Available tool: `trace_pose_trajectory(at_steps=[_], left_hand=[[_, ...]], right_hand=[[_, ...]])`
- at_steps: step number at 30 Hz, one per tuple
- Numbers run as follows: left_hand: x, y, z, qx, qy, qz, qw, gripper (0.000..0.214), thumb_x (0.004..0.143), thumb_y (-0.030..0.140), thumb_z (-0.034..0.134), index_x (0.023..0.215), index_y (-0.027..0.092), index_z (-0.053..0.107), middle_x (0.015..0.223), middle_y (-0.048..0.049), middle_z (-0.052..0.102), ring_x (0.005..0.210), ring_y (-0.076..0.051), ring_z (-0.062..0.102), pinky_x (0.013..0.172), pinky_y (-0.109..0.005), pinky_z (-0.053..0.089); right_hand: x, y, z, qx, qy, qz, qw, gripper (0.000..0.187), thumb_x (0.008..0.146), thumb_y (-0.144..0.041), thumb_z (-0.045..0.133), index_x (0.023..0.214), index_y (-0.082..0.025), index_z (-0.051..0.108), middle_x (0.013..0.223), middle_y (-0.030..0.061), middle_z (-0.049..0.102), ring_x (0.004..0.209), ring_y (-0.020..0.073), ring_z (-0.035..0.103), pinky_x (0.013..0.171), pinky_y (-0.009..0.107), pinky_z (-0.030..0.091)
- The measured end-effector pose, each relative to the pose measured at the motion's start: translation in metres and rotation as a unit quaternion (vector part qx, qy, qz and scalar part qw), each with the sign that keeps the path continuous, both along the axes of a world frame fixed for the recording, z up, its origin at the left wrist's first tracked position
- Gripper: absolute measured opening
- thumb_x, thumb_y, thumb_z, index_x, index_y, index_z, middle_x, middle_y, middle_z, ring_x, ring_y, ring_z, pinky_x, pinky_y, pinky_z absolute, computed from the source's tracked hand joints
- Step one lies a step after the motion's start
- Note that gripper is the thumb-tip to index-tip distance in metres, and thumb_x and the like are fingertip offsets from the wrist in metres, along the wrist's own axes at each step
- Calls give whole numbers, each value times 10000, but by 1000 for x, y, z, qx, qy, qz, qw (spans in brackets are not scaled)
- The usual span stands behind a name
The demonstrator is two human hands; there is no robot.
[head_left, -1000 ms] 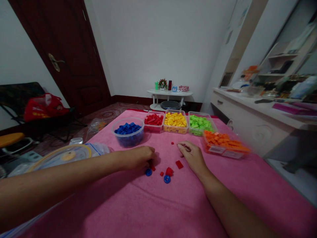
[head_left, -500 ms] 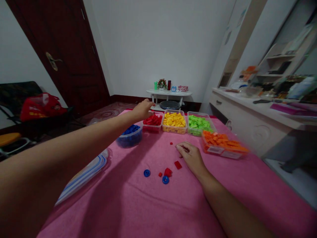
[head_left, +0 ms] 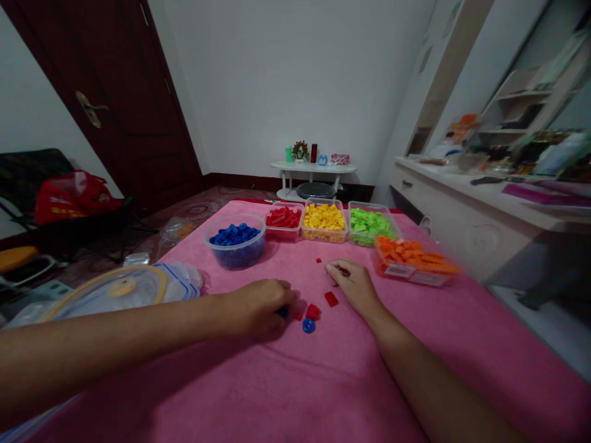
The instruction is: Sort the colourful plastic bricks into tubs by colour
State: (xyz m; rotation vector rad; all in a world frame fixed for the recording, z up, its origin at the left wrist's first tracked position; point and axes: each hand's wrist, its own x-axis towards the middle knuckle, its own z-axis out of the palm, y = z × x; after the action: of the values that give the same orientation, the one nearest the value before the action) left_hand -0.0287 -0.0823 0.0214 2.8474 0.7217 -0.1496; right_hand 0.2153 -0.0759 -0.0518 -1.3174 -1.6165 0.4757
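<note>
My left hand is low over the pink cloth, fingers curled down around a small round blue piece that shows only partly. Just to its right lie a tiny red brick, a larger red piece and a blue ring-shaped piece. My right hand rests on the cloth with its fingers curled closed; whatever may be in them is hidden. Close to that hand are a flat red plate and another tiny red brick.
Across the back stand a round tub of blue bricks and boxes of red, yellow, green and orange bricks. A clear lid and plastic bags lie at the left. A white dresser borders the right side.
My left hand has come back from above the red box, down to the cloth at the blue round piece, closing on it. My right hand has stayed in place. The view has tilted slightly.
</note>
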Motion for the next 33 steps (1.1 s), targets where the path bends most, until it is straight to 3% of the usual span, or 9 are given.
trace_pose_trajectory(at_steps=[2, 5, 10, 17, 22, 25, 28, 31, 33], left_hand=[[6, -11, 5, 3, -28, -44, 999, 250, 815, 199, 549, 1064, 223, 549, 938, -36, 601, 743, -141, 594, 632, -223, 460], [17, -25, 8, 85, -28, -84, 992, 254, 897, 229, 444, 1145, 217, 498, 916, -52, 585, 709, -155, 592, 602, -254, 477], [29, -35, -4, 196, 2, -155, 968, 212, 891, 184, 416, 1070, 158, 526, 916, -101, 586, 676, -196, 597, 509, -294, 484], [31, -36, -6, 182, -1, -173, 968, 192, 813, 140, 508, 997, 112, 558, 901, -110, 603, 686, -197, 607, 517, -283, 488], [8, 7, 23, 156, -53, -35, 986, 188, 860, 142, 464, 966, 158, 618, 877, -66, 615, 675, -139, 600, 597, -238, 471], [-21, 55, 52, 205, -91, 62, 973, 226, 855, 155, 476, 1001, 164, 648, 931, -75, 633, 847, -171, 610, 751, -264, 473], [-45, 89, 73, 248, -55, 162, 954, 330, 818, 200, 547, 1139, 180, 619, 1102, -101, 604, 934, -210, 605, 815, -312, 469], [-44, 85, 78, 274, -71, 188, 941, 433, 819, 279, 577, 1247, 218, 550, 1278, -115, 501, 1035, -235, 577, 854, -336, 464], [-28, 62, 69, 242, -97, 129, 957, 337, 864, 280, 518, 1191, 225, 581, 1215, -89, 543, 1037, -211, 574, 857, -309, 460]], right_hand=[[0, 0, 0, 0, -2, 1, 1000, 219, 861, -322, 521, 759, -170, 642, 687, 10, 562, 622, 139, 522, 572, 243, 406], [0, -1, 1, -6, -2, 6, 1000, 222, 860, -320, 520, 743, -171, 636, 668, 5, 553, 615, 138, 518, 572, 243, 401], [-1, -2, 3, -15, 2, 3, 1000, 230, 853, -328, 523, 735, -168, 639, 670, 10, 565, 628, 144, 523, 577, 243, 401], [0, -2, 2, -15, -7, 0, 1000, 241, 848, -338, 528, 716, -168, 636, 656, 10, 566, 620, 144, 521, 578, 244, 396], [1, -1, 1, -23, -14, 5, 1000, 255, 857, -347, 512, 719, -170, 633, 668, 11, 574, 622, 143, 526, 582, 244, 396], [1, 0, 1, -19, -26, 4, 999, 260, 852, -346, 515, 688, -172, 618, 644, 5, 556, 617, 144, 516, 569, 242, 386], [0, 0, 0, -13, -21, 5, 1000, 273, 850, -350, 517, 656, -175, 596, 629, 1, 533, 608, 142, 509, 562, 242, 389], [0, 1, 1, -20, 25, 4, 999, 248, 842, -360, 526, 718, -166, 619, 669, 10, 556, 604, 144, 531, 568, 248, 418], [1, 0, 3, -28, 69, -5, 997, 242, 828, -374, 540, 781, -155, 633, 692, 17, 575, 584, 144, 541, 558, 254, 433]])
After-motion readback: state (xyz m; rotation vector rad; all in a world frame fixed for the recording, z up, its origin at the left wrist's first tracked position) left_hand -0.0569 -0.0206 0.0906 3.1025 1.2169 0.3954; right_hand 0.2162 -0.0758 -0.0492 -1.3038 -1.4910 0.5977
